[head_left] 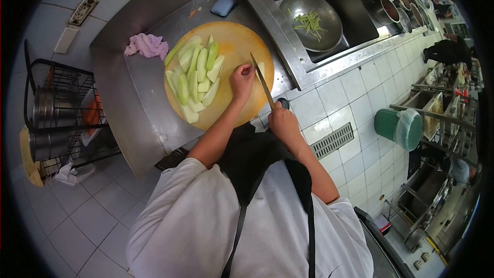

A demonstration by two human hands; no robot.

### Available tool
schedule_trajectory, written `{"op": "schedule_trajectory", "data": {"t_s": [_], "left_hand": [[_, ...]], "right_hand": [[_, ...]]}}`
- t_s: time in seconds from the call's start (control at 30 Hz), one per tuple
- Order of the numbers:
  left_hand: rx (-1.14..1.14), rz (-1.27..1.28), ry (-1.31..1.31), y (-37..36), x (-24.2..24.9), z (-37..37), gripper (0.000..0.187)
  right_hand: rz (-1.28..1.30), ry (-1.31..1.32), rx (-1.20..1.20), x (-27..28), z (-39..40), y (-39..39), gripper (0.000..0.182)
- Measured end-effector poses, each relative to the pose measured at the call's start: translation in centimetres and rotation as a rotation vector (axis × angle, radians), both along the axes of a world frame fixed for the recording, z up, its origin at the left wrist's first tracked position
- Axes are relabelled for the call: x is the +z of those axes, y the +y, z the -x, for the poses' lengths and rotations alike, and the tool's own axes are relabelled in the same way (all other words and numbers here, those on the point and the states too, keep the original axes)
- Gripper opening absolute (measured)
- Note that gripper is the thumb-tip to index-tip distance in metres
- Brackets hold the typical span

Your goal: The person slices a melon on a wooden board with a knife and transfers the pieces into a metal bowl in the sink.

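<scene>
My right hand [284,122] grips a knife [263,82] by its dark handle, the long blade slanting up over the right side of a round yellowish cutting board [231,41]. Just left of the blade, my left hand [242,81] is closed, its fingers curled; what they hold, if anything, is hidden. A small pale vegetable piece [261,68] lies on the board on the blade's far side. Several peeled, light green vegetable strips [198,74], perhaps a squash or gourd, are heaped on the board's left half.
A pink cloth [146,45] and a blue sponge [223,5] rest on the steel counter [141,80]. Right of the board, a metal bowl [329,13] with thin green strips sits in a sink. A wire rack [67,108] stands left, a green bin [387,123] right. People work farther off.
</scene>
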State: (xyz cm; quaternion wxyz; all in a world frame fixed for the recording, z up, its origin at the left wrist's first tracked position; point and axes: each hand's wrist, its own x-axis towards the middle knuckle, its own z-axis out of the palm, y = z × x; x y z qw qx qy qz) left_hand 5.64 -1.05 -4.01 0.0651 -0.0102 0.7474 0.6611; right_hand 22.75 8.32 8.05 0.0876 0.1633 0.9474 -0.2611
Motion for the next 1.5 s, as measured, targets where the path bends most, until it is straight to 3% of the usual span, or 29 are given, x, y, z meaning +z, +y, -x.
{"op": "schedule_trajectory", "data": {"t_s": [0.43, 0.8, 1.03, 1.13, 1.5], "left_hand": [[-0.014, 0.037, 0.038, -0.1, -0.5, -0.1, 0.015], [0.011, 0.088, 0.099, -0.1, -0.1, -0.2, 0.016], [0.024, 0.169, 0.081, 0.3, 0.3, -0.1, 0.015], [0.011, 0.183, 0.125, 0.1, 0.6, -0.1, 0.014], [-0.029, 0.428, 0.287, 1.8, 2.2, -0.8, 0.012]], "right_hand": [[-0.055, -0.021, -0.027, -2.2, 3.0, -1.1, 0.01], [0.005, -0.049, -0.061, -5.5, 4.2, -1.3, 0.016], [0.016, -0.023, -0.064, -5.0, 3.4, -0.8, 0.016], [0.022, 0.126, -0.134, -3.3, 2.7, -0.1, 0.016], [-0.06, 0.048, -0.131, -3.5, -3.0, 1.2, 0.013]]}}
